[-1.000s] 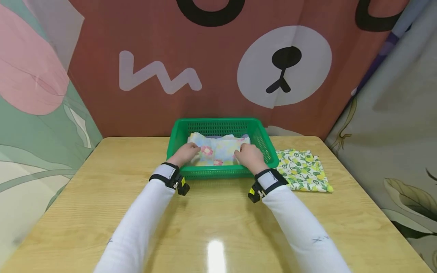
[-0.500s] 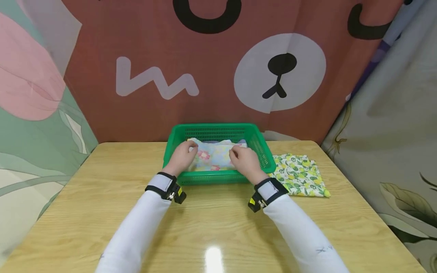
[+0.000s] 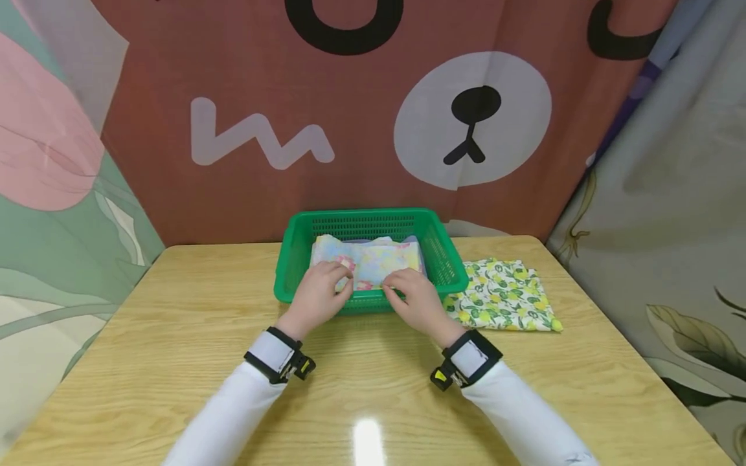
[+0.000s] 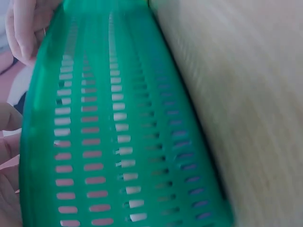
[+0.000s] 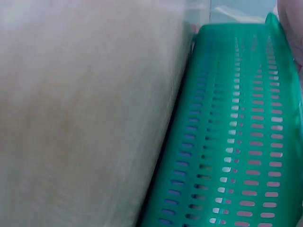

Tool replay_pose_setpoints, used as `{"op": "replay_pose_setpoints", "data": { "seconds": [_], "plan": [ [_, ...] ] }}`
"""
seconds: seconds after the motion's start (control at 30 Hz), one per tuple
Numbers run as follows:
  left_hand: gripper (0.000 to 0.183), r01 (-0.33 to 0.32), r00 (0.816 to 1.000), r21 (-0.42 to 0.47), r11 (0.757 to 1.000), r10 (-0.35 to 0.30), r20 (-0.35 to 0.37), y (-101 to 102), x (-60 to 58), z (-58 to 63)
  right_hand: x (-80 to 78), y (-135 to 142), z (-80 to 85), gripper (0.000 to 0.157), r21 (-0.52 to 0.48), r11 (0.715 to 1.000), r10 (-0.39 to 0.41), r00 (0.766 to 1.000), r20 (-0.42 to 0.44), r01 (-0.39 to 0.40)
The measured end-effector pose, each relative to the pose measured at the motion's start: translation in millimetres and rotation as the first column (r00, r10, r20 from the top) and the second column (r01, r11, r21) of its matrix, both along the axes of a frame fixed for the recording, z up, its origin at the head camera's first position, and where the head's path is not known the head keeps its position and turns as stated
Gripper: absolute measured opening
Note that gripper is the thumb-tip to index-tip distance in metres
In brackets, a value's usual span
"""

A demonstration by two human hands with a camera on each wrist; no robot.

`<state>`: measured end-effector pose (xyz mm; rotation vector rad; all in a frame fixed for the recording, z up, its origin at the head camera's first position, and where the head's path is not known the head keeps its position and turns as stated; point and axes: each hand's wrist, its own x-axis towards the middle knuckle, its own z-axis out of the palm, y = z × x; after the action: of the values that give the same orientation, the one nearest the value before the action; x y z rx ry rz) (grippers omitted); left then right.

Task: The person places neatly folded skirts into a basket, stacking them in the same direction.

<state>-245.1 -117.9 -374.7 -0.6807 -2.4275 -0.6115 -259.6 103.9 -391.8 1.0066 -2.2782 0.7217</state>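
A folded pastel cloth with pink flowers (image 3: pixel 381 260) lies in a green plastic basket (image 3: pixel 445 259) in the head view. My left hand (image 3: pixel 317 298) is over the basket's front rim, left of the middle, its fingers loosely bent at the near edge of the cloth. Across from it, my right hand (image 3: pixel 416 303) reaches over the same rim, thumb and fingers apart. Both wrist views are filled largely by the basket's slotted front wall (image 4: pixel 102 127); fingertips (image 4: pixel 10 146) show over the rim in the left wrist view. The cloth's near edge is partly hidden by the hands.
A folded cloth with a lemon print (image 3: pixel 507 298) lies on the wooden table (image 3: pixel 221 291), right beside the basket. Other fabric, purplish and white, shows under the flowered cloth. Behind the table hangs a brown curtain (image 3: pixel 256 194) with a bear's face.
Both hands have come from the cloth's left and right sides toward the front rim and closer together. The flowered cloth stays lying in the basket, and more of its far part shows.
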Motion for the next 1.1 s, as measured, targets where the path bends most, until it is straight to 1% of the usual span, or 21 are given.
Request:
{"op": "replay_pose_setpoints", "data": {
  "seconds": [0.07,0.1,0.23,0.37,0.43,0.47,0.57,0.63,0.67,0.7,0.77,0.8,0.83,0.9,0.97,1.03,1.07,1.1],
  "plan": [
    [0.011,0.006,1.0,0.025,1.0,-0.006,0.0,-0.5,7.8,-4.0,6.6,2.5,-3.1,0.01,0.008,0.999,0.032,0.999,-0.008,-0.032],
    [0.012,0.008,1.0,0.046,0.999,-0.008,0.002,-1.1,12.0,-6.0,10.0,4.3,-5.1,0.012,0.008,0.999,0.042,0.999,-0.007,-0.042],
    [0.011,0.045,0.999,0.149,0.988,-0.041,-0.03,-6.1,27.3,-14.2,23.4,14.1,-10.4,0.021,-0.058,0.996,0.076,0.997,0.028,-0.074],
    [0.01,0.075,0.993,0.186,0.98,-0.056,-0.104,-12.6,38.7,-20.1,32.8,23.4,-9.6,0.023,-0.111,0.99,0.093,0.994,0.061,-0.086],
    [0.011,0.067,0.993,0.187,0.98,-0.047,-0.107,-14.8,43.2,-21.1,36.2,26.9,-7.3,0.021,-0.112,0.99,0.095,0.992,0.087,-0.085],
    [0.011,0.064,0.994,0.182,0.981,-0.046,-0.101,-15.4,45.2,-21.4,37.5,28.7,-6.4,0.021,-0.107,0.991,0.094,0.99,0.103,-0.083],
    [0.011,0.048,0.999,0.162,0.986,-0.046,-0.017,-15.6,53.1,-21.6,43.0,35.2,-5.1,0.018,-0.09,0.993,0.085,0.983,0.165,-0.071],
    [0.013,0.039,0.995,0.139,0.989,-0.051,0.082,-15.0,58.1,-23.0,47.3,40.9,-6.7,0.017,-0.074,0.996,0.073,0.972,0.225,-0.058],
    [0.015,0.033,0.988,0.123,0.992,-0.05,0.144,-14.7,60.7,-24.1,49.6,44.1,-8.1,0.017,-0.061,0.997,0.065,0.965,0.256,-0.051],
    [0.018,0.024,0.977,0.096,0.995,-0.044,0.208,-14.6,63.3,-25.5,52.1,47.5,-10.0,0.017,-0.044,0.998,0.053,0.957,0.286,-0.042],
    [0.023,0.03,0.947,0.021,0.999,-0.035,0.32,-15.0,68.2,-28.8,56.4,54.1,-13.9,0.017,-0.005,0.999,0.034,0.936,0.352,-0.035],
    [0.028,0.04,0.927,-0.011,0.999,-0.033,0.373,-15.6,70.3,-31.1,58.2,57.2,-16.1,0.017,0.017,0.999,0.025,0.924,0.382,-0.034],
    [0.032,0.056,0.911,-0.042,0.998,-0.034,0.411,-16.7,72.5,-33.3,59.7,59.7,-17.9,0.018,0.039,0.998,0.021,0.915,0.402,-0.04],
    [0.038,0.1,0.881,-0.092,0.991,-0.046,0.47,-19.2,75.5,-37.6,61.6,64.2,-21.0,0.019,0.078,0.995,0.015,0.894,0.447,-0.055],
    [0.041,0.132,0.859,-0.11,0.985,-0.059,0.508,-21.3,77.8,-40.2,62.8,67.3,-22.3,0.019,0.11,0.992,0.007,0.878,0.479,-0.068],
    [0.044,0.135,0.841,-0.115,0.984,-0.053,0.538,-22.0,79.6,-41.5,64.1,69.6,-22.8,0.02,0.146,0.987,-0.011,0.87,0.494,-0.07],
    [0.045,0.13,0.834,-0.124,0.984,-0.041,0.55,-21.8,80.6,-41.5,65.4,70.7,-22.9,0.021,0.172,0.983,-0.035,0.868,0.496,-0.059],
    [0.046,0.122,0.829,-0.136,0.983,-0.026,0.558,-21.4,82.0,-41.0,67.0,71.7,-22.7,0.021,0.205,0.978,-0.061,0.871,0.487,-0.046]
  ]
}}
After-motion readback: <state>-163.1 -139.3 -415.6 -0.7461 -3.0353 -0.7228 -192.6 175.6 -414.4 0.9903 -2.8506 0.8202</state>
